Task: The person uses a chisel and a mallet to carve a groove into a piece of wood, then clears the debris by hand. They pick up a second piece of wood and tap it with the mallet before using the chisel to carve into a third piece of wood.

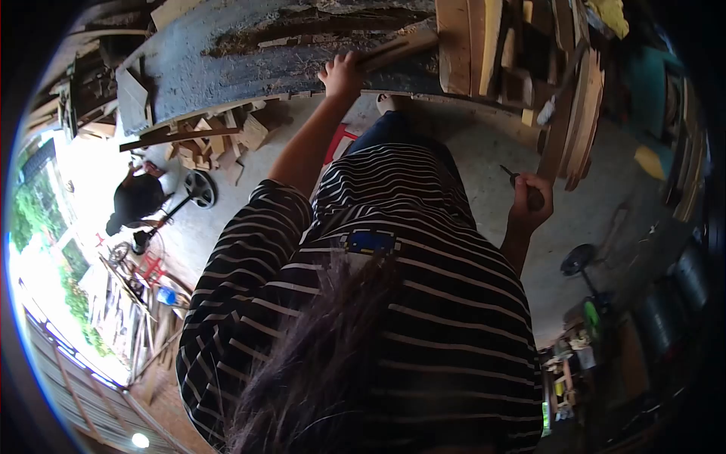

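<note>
Near the top middle, my left hand [342,76] is closed around the near end of a slotted wooden piece [397,51], which lies on the dark, worn workbench [265,72]. The far end of that piece reaches the stacked boards. My right hand [534,201] is off to the right of my body, above the floor, with its fingers wrapped round a tool. A dark rounded handle [536,200] shows at the palm, and a thin pointed shaft [506,170] sticks out toward the upper left. The tool's exact kind cannot be made out.
Upright boards [473,45] crowd the bench's right side, and long planks [578,121] jut past its edge. Wood offcuts [208,144] lie in a heap below the bench at left. Another person [140,197] crouches beside a wheel [200,188]. A round-based stand [578,259] is at right.
</note>
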{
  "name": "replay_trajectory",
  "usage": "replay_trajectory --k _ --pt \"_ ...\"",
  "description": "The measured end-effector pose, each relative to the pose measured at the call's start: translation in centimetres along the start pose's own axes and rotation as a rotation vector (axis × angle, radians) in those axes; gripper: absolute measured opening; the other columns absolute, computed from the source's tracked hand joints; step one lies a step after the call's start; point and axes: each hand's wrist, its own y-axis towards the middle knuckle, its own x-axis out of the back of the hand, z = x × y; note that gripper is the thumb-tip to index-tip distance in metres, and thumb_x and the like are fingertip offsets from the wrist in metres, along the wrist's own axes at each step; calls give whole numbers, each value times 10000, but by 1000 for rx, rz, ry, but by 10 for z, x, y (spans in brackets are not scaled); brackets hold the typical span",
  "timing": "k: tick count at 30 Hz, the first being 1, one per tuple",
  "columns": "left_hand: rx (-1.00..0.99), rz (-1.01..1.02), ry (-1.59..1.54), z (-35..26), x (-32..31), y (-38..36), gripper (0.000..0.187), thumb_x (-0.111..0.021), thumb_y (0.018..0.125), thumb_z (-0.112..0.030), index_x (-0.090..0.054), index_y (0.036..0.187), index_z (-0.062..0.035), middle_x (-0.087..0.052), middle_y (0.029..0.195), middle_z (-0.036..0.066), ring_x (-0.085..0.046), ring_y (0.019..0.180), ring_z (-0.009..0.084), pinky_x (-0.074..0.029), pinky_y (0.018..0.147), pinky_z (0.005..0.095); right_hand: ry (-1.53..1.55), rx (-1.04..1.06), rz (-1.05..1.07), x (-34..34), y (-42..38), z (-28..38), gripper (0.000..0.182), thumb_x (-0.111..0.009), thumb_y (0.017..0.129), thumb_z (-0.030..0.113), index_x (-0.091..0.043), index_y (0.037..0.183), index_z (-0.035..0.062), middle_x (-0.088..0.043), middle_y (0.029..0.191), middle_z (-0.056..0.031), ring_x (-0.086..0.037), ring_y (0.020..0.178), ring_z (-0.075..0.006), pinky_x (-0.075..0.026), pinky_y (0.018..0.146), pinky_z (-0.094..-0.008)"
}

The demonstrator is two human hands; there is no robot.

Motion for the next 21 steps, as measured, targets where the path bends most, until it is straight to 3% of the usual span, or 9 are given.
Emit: replay_trajectory --k 2,3,5,7,10,12,15,19,21 --pt "7 -8 -13 28 16 24 374 -645 819 -376 -599 1188 -341 -609 1193 82 -544 1148 328 -310 936 611 56 -83 -36 -17 -16 3 137 -696 785 -5 -575 831 39 -662 862 -96 -615 789 -170 -494 749 -272" --pt "-40 -23 22 -28 39 18 356 -631 842 -367 -618 1194 -317 -650 1141 103 -611 1054 298 -389 913 532 96 -8 -83 19 -10 -27 137 -696 785 -5 -575 831 39 -662 862 -96 -615 789 -170 -494 749 -272" --pt "8 105 -216 -12 56 15 353 -607 870 -359 -635 1203 -245 -666 1119 117 -641 979 239 -470 842 395 37 -107 -78 39 -36 -36 130 -699 785 0 -577 813 38 -661 813 -76 -613 753 -146 -496 716 -263" --pt "-587 -46 -430 77 29 52 378 -564 902 -325 -629 1214 -122 -676 1058 115 -642 909 199 -499 750 294 6 -125 -85 56 -52 -46 128 -702 784 3 -580 807 38 -659 797 -68 -611 738 -137 -498 702 -266" --pt "-528 -150 -249 77 85 29 355 -499 951 -303 -633 1150 -41 -673 903 88 -629 802 158 -504 696 306 -48 -85 -122 74 -61 -57 124 -706 783 8 -587 800 41 -654 769 -55 -606 712 -125 -500 679 -271" --pt "127 244 -963 80 113 14 382 -433 1007 -343 -624 1115 -30 -640 940 112 -628 816 192 -519 731 332 -77 -49 -148 86 -65 -64 122 -707 784 11 -591 799 43 -650 757 -49 -604 702 -122 -500 672 -272" --pt "346 253 -944 67 140 -12 393 -419 1004 -408 -620 954 -74 -598 728 58 -576 604 153 -493 558 315 -59 -107 -189 98 -73 -72 131 -717 776 9 -592 795 42 -644 757 -39 -601 706 -114 -492 666 -260" --pt "488 375 -1008 63 123 -10 482 -400 990 -495 -616 962 -64 -609 739 70 -582 588 176 -501 547 319 -13 -116 -231 101 -84 -73 129 -699 790 -24 -590 815 40 -630 768 -28 -580 702 -99 -478 651 -241" --pt "337 519 -1326 45 102 -21 487 -440 968 -516 -586 1042 -57 -605 747 94 -587 594 207 -507 561 350 4 -97 -235 93 -93 -72 129 -690 795 -36 -589 822 39 -628 779 -31 -573 703 -94 -474 648 -238"
